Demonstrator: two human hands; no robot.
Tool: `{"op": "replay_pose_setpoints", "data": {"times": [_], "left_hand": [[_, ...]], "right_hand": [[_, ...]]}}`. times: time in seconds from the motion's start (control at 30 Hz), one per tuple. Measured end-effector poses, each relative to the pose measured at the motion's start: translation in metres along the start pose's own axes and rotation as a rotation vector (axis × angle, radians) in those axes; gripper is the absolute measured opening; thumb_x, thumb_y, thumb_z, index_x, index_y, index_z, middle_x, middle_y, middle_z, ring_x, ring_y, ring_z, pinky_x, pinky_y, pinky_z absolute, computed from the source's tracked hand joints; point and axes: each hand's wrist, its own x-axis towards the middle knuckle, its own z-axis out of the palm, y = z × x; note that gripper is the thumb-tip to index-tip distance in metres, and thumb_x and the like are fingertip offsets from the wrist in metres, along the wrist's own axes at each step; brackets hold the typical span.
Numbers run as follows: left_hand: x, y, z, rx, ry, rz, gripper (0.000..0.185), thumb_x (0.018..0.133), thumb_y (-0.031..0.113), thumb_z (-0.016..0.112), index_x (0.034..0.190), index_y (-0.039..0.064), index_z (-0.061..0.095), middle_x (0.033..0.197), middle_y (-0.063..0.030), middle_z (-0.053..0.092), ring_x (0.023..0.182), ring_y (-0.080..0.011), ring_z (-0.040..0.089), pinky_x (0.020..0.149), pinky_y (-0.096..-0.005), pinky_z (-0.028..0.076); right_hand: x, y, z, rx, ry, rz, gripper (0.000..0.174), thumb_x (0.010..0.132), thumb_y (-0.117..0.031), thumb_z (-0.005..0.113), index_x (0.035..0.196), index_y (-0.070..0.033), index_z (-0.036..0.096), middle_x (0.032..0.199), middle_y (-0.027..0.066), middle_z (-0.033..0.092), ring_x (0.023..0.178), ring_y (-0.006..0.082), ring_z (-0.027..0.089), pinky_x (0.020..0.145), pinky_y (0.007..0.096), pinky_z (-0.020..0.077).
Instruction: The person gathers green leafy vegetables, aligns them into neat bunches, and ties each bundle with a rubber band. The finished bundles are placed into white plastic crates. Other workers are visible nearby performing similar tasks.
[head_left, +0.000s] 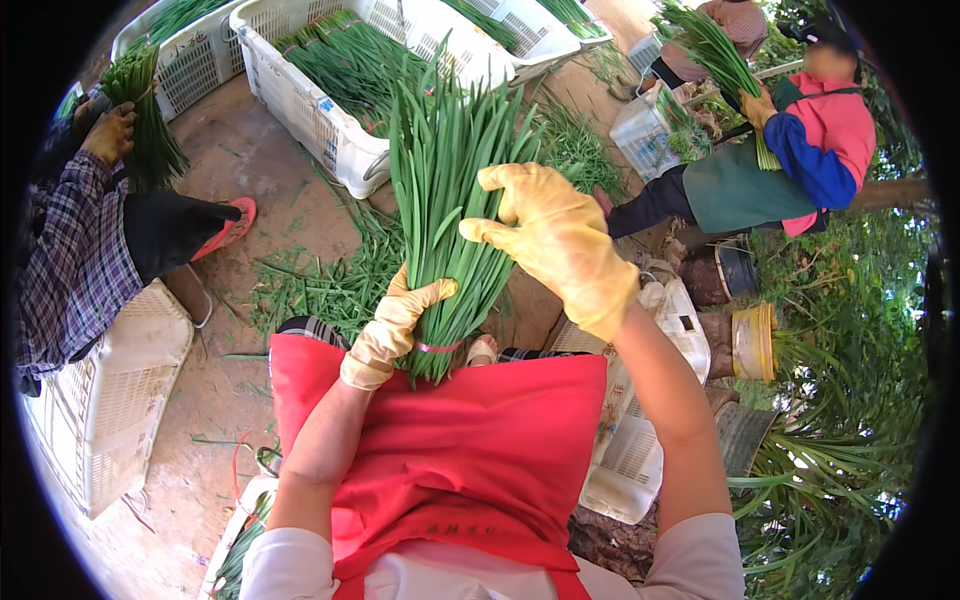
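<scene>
A thick bundle of long flat green leaves, likely garlic chives (450, 217), stands before my red apron (450, 442). A pinkish band (439, 347) circles it near its lower end. My left hand (394, 326), in a pale yellow rubber glove, grips the bundle just above the band, thumb across the front. My right hand (559, 240), in a similar glove, is at the bundle's right side with thumb and forefinger apart. Its fingertips are over the leaves; whether they touch them I cannot tell.
White plastic crates (352, 154) with banded green bundles stand ahead. Loose leaves (322, 289) litter the floor. At left a person in a plaid shirt (82, 225) holds a bundle. Another in a green apron (739, 184) holds one at right. Potted plants and a crate (637, 442) line the right.
</scene>
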Motion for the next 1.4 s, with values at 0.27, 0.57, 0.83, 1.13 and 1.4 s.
{"op": "replay_pose_setpoints", "data": {"times": [0.27,0.57,0.83,1.13,1.4], "left_hand": [[-0.002,-0.002,0.002,0.002,0.118,-0.071,0.046,0.077,-0.003,0.078,0.117,0.011,0.062,0.103,-0.0063,0.07,0.093,-0.0213,0.067,0.08,-0.0356,0.058],[-0.001,0.001,-0.002,0.072,0.058,0.006,0.039,0.08,-0.004,0.074,0.114,0.011,0.061,0.099,-0.0065,0.07,0.083,-0.0188,0.069,0.072,-0.0333,0.059],[-0.008,-0.007,0.008,0.141,0.084,-0.019,0.048,0.076,-0.002,0.08,0.119,0.011,0.062,0.101,-0.0038,0.07,0.086,-0.0159,0.066,0.075,-0.0295,0.055],[-0.006,-0.002,0.002,0.07,-0.003,0.0,0.05,0.077,-0.005,0.077,0.122,0.011,0.061,0.105,-0.0047,0.069,0.092,-0.0174,0.067,0.081,-0.033,0.057],[0.0,-0.018,0.006,0.101,0.021,0.041,0.051,0.078,-0.005,0.077,0.123,0.01,0.059,0.104,-0.0025,0.069,0.092,-0.0149,0.066,0.081,-0.029,0.055]], "right_hand": [[0.005,0.075,-0.001,0.011,0.212,-0.095,0.016,0.091,-0.025,0.063,0.095,-0.01,0.063,0.075,0.004,0.06,0.071,0.0185,0.058,0.064,0.0324,0.0477],[-0.006,0.006,-0.006,0.103,-0.256,-0.053,0.03,0.089,-0.039,0.063,0.087,-0.009,0.062,0.075,0.0069,0.064,0.068,0.0247,0.065,0.066,0.036,0.053],[-0.013,0.033,-0.074,0.159,-0.056,0.326,0.036,0.095,-0.043,0.059,0.086,-0.007,0.061,0.072,0.0069,0.063,0.062,0.0152,0.059,0.06,0.0286,0.0493],[-0.01,-0.012,-0.01,0.3,-0.363,0.178,0.022,0.088,-0.029,0.071,0.095,-0.011,0.06,0.075,0.0039,0.062,0.066,0.017,0.06,0.063,0.0322,0.0488],[-0.004,-0.005,-0.053,0.17,-0.11,0.211,0.022,0.091,-0.026,0.068,0.084,-0.006,0.063,0.066,0.0033,0.058,0.058,0.0132,0.053,0.056,0.0309,0.0454]]}}
